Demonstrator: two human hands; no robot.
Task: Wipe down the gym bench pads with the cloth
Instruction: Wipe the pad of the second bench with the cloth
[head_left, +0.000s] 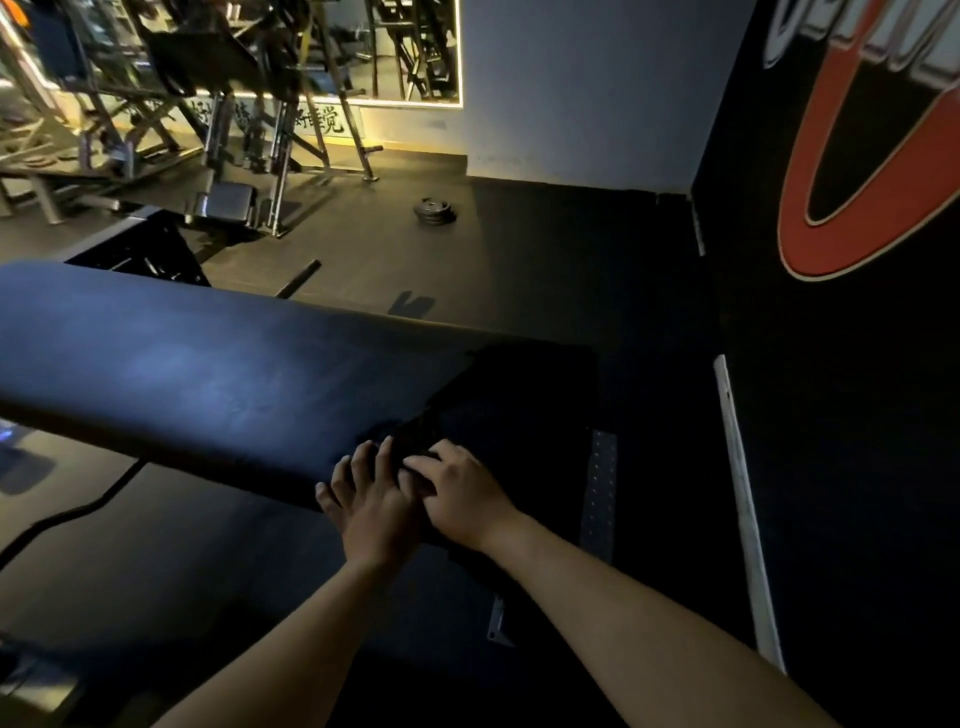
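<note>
gripping a dark cloth (413, 441), outline lost in shadow: right hand (460, 501), fingers curled. left hand (371, 506) flat, fingers extended, at edge of long dark-blue padded bench pad (208, 364).

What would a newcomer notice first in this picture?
The long blue bench pad crosses the left and middle. At its near right end, the left hand and right hand meet on a dark cloth. A big orange logo stands on the black wall at the right.
</note>
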